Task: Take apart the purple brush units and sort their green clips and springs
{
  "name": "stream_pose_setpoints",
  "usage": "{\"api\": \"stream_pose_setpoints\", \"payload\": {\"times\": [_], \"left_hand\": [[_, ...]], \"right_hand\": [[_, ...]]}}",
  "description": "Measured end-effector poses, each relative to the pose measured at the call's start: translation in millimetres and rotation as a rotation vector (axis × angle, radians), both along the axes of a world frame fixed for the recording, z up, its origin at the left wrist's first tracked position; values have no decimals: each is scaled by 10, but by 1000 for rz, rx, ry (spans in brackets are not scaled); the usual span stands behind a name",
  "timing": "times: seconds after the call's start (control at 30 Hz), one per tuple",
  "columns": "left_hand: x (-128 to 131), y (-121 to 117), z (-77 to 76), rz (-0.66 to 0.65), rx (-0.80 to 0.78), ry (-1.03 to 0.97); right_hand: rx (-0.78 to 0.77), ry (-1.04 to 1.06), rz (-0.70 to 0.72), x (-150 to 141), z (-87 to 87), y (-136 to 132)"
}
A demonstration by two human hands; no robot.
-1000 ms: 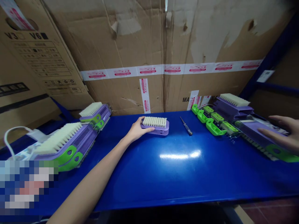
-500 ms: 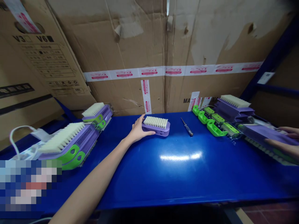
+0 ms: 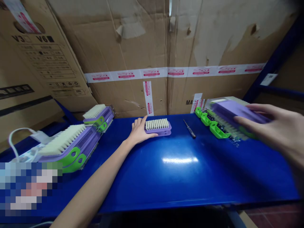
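Note:
Near the back of the blue table, my left hand (image 3: 138, 131) is closed around one end of a short purple brush (image 3: 163, 129) with cream bristles facing up. At the right, my right hand (image 3: 276, 123) grips a longer purple brush (image 3: 234, 110), held above the table and smeared by motion. Its smooth purple side faces up towards me. Between the two hands lies a small screwdriver (image 3: 190, 129) with a thin shaft. Green plastic pieces (image 3: 219, 130) sit in a row below the raised brush, which partly hides what is behind it.
Purple and green brushes (image 3: 65, 141) lie stacked at the left, with a smaller pair (image 3: 95, 112) behind them. A white plug and cable (image 3: 39, 136) are beside them. Cardboard (image 3: 128, 47) walls the back. The blue table's (image 3: 147, 183) front edge runs below.
My right hand has taken hold of the long brush at the far right and carried it left and up, over the green pieces. My left hand has tilted the short brush slightly.

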State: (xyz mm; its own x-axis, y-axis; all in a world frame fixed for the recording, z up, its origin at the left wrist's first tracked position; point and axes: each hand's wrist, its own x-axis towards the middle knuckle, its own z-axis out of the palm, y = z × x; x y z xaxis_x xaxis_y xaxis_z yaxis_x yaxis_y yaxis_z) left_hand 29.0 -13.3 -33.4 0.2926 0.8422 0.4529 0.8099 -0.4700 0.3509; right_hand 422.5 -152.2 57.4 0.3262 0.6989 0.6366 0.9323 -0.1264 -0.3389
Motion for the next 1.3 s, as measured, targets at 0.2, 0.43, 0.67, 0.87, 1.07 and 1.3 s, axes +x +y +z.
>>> {"api": "stream_pose_setpoints", "payload": {"times": [0.2,0.43,0.67,0.87,1.07,1.3], "left_hand": [[-80,-4,18,-84,3,-57],[-171,-45,151,-261,718,176],[-99,-96,122,-268,946,184],[-24,-153,140,-433,926,135],[94,-301,64,-590,766,173],[190,-278,51,-373,715,182]], "right_hand": [[-206,75,287,-950,64,678],[-343,46,336,-1368,-334,1267],[-229,339,576,-1427,-341,1267],[-652,838,1093,-1377,-138,771],[-914,872,1157,-1307,-203,288],[-545,522,775,-937,-193,-207]]}}
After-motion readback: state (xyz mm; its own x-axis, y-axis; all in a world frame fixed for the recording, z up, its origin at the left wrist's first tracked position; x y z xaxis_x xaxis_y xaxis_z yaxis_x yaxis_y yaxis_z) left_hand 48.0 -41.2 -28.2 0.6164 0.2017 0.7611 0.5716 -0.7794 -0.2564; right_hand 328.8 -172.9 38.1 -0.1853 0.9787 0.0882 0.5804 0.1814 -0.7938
